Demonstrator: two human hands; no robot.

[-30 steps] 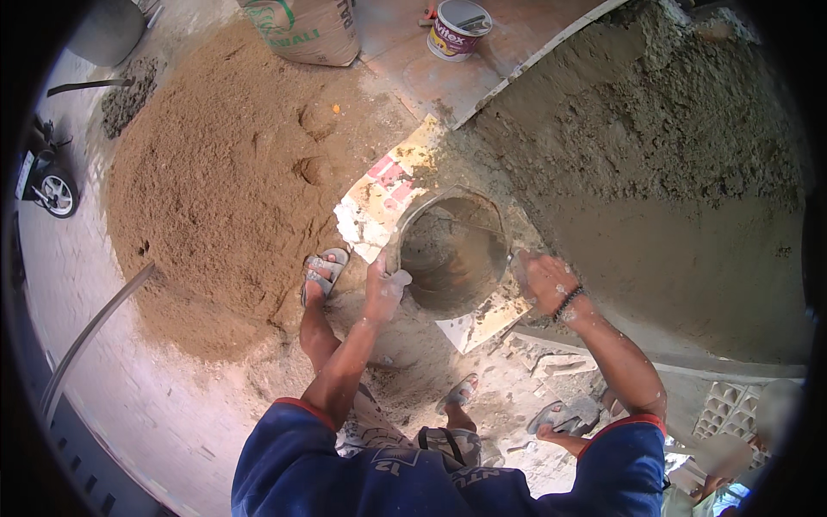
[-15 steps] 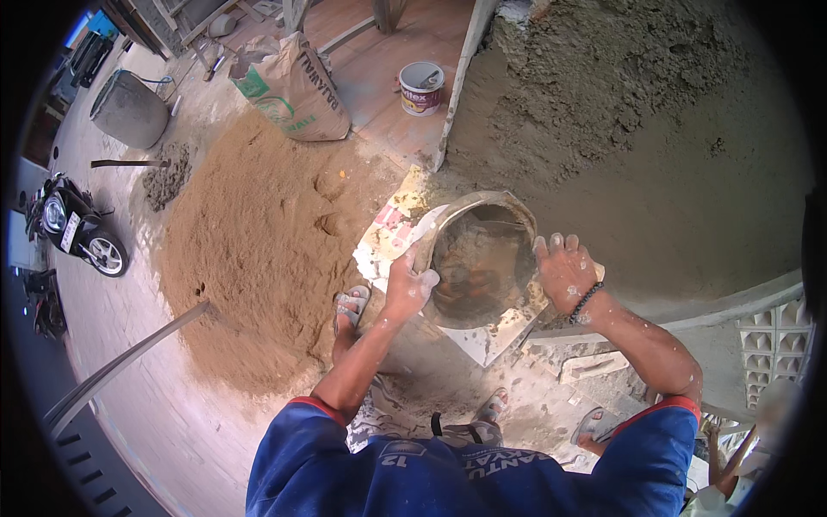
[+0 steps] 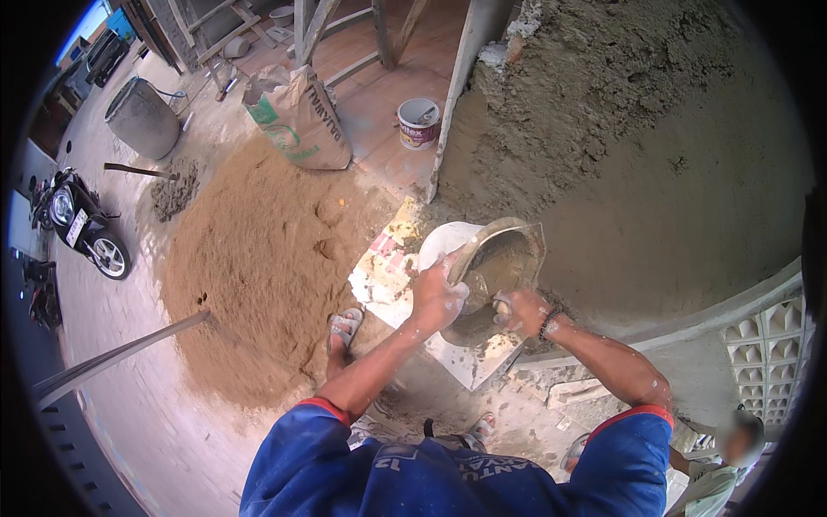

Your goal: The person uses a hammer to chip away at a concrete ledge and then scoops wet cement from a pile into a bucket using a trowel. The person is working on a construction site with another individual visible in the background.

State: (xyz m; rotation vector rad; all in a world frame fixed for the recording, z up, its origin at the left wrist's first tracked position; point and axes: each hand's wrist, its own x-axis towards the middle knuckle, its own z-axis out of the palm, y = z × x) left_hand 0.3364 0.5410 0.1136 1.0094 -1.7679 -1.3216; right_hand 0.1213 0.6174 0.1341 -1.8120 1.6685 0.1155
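A white bucket (image 3: 441,239) with a mortar-crusted rim stands tilted on a stained, cement-splashed board (image 3: 465,360). Wet grey mortar (image 3: 506,263) lies inside it. My left hand (image 3: 438,297) is closed on the bucket's left rim, thumb toward the inside. At the near right side of the opening, my right hand (image 3: 524,313) is closed around a short pale handle, apparently a trowel's. The tool's blade is mostly lost in the mortar and cannot be made out clearly.
Wet mortar (image 3: 655,215) covers a raised curved surface at right. A sand pile (image 3: 258,276) lies left, with a cement bag (image 3: 301,121) and a paint pail (image 3: 419,125) beyond. A motorbike (image 3: 82,224) stands far left. Another person (image 3: 719,470) is at lower right.
My right hand has left the bucket's right rim and moved left into its opening, closing on the handle. The bucket has tipped, its opening turned rightward; my left hand stays on its rim.
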